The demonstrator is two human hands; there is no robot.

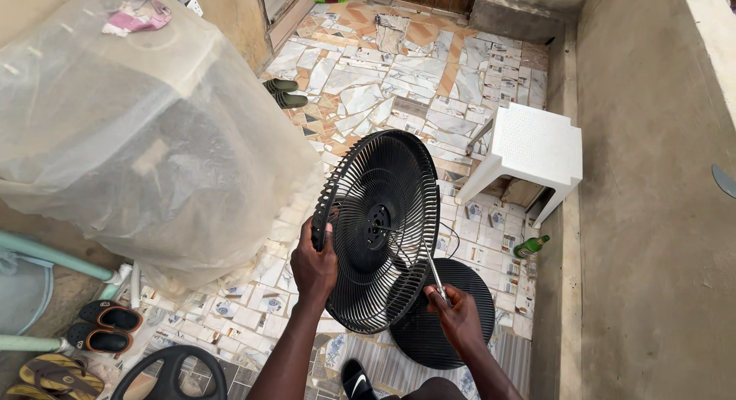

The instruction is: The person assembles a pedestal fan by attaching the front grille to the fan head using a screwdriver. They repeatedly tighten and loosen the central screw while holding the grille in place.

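Observation:
A round black fan grille point(383, 216) stands upright and tilted in front of me. My left hand point(314, 262) grips its left rim and holds it up. My right hand point(456, 312) is closed around a thin metal tool point(433, 273), a screwdriver by its look, whose shaft points up toward the grille's hub point(378, 225). A second black grille point(452, 323) lies flat on the tiled floor under my right hand, partly hidden by the held grille.
A white plastic stool point(533, 151) stands at the right by the concrete wall, a green bottle point(530, 247) below it. A large plastic-covered bulk point(146, 131) fills the left. Sandals point(107, 327) and slippers point(285, 93) lie on the mosaic floor. A black ring-shaped object point(172, 373) sits bottom left.

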